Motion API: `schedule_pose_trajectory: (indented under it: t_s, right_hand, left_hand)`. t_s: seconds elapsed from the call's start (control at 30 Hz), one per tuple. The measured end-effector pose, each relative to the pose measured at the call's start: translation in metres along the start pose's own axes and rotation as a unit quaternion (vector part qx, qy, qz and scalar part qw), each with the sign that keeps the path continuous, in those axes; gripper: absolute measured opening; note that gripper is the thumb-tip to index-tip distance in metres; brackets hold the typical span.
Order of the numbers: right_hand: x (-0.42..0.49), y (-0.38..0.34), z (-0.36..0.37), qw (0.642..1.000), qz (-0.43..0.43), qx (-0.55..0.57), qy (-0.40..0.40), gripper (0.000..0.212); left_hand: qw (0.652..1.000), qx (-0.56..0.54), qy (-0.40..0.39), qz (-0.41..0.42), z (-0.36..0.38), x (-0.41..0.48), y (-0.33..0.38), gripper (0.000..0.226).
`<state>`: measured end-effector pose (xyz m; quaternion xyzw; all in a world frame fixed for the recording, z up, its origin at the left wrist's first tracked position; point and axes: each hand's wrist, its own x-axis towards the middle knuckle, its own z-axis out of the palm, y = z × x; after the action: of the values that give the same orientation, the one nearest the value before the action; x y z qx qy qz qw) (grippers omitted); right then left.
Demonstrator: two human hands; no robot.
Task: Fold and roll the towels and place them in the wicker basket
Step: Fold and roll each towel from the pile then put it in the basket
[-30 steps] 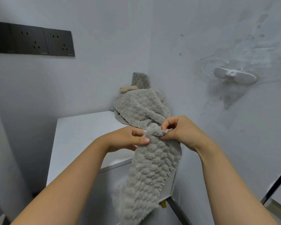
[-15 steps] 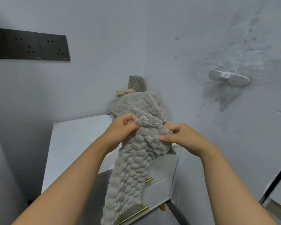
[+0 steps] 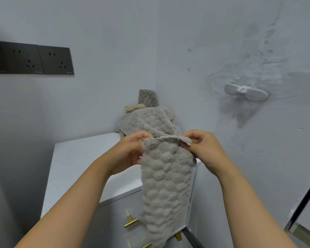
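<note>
Since half a second ago our hands have drawn apart, so the hem that was bunched between them now runs stretched from pinch to pinch. Our left hand (image 3: 131,151) nips one top corner of the grey towel (image 3: 166,185) between thumb and curled fingers, and our right hand (image 3: 203,149) nips the other the same way. We judge the hold lets the cloth's own weight pull it straight before folding. It hangs below our fingers, in front of the cabinet's face and its brass handles (image 3: 131,221).

The bare cabinet top (image 3: 75,167) lies left of and beneath our left fingers, with room to lay it flat. Beyond our fingers, the pile of towels (image 3: 147,122) fills the corner. The wall stands close to the right of our right fingers. No wicker basket is in view.
</note>
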<state>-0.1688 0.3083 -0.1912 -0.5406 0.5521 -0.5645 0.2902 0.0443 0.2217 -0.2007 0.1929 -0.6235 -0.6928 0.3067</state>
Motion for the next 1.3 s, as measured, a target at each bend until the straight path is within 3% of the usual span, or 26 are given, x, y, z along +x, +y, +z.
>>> schedule_pose_trajectory:
  t_s: [0.1,0.17,0.27,0.43,0.67,0.97,1.3]
  right_hand:
    - [-0.002,-0.007,0.0,0.999,-0.034,-0.008,-0.015,0.021]
    - [-0.004,-0.01,0.003,0.998,-0.044,-0.039,-0.025,0.019]
    - [-0.007,-0.012,0.007,0.997,-0.029,-0.056,-0.033,0.01]
    - [-0.006,-0.009,0.012,0.995,-0.034,-0.087,-0.021,0.012]
    - [-0.004,-0.003,0.017,0.997,-0.027,-0.075,-0.019,0.017]
    - [0.0,0.007,0.007,0.999,0.0,0.006,-0.04,0.023]
    - [0.006,0.024,0.008,0.973,0.078,0.205,-0.063,0.01]
  left_hand:
    - [0.998,-0.027,-0.026,-0.046,0.007,-0.003,0.009,0.026]
    - [0.995,0.058,0.0,-0.084,0.012,-0.003,0.011,0.034]
    - [0.962,0.257,0.008,-0.095,0.019,-0.002,0.013,0.03]
    - [0.925,0.372,0.015,-0.07,0.026,0.0,0.009,0.014]
    - [0.907,0.405,0.1,-0.05,0.039,0.006,0.004,0.028]
    - [0.935,0.298,0.192,-0.001,0.032,0.011,0.002,0.021]
    - [0.954,0.258,0.151,0.042,0.024,0.007,0.001,0.034]
